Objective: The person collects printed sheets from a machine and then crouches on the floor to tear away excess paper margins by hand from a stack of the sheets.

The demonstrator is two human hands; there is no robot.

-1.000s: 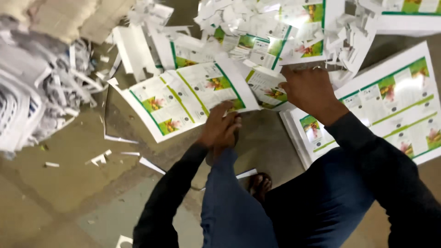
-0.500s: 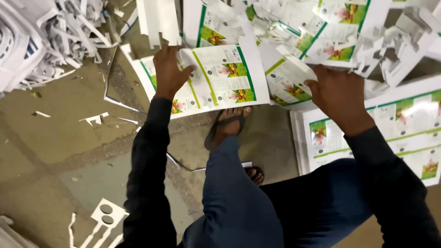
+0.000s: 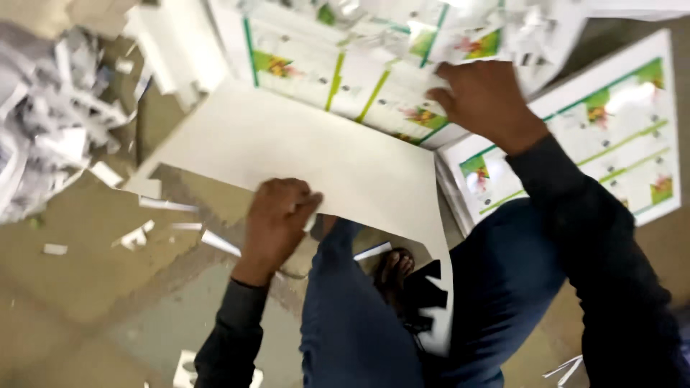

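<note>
Hands: left hand [image 3: 277, 215] pinches blank sheet [image 3: 309, 154] edge; right hand [image 3: 485, 100] presses printed stack [image 3: 345, 75].

A print-finishing or packaging workshop, worked at floor level. Stacks of printed sheets [image 3: 596, 151] with green and yellow panels at upper centre and right of the frame, a plain white card sheet [image 3: 316, 158] across the middle, a heap of white paper trimmings [image 3: 43, 122] at upper left. Loose offcut strips [image 3: 165, 226] scattered over a bare, dusty concrete floor [image 3: 79, 287] at lower left.
</note>
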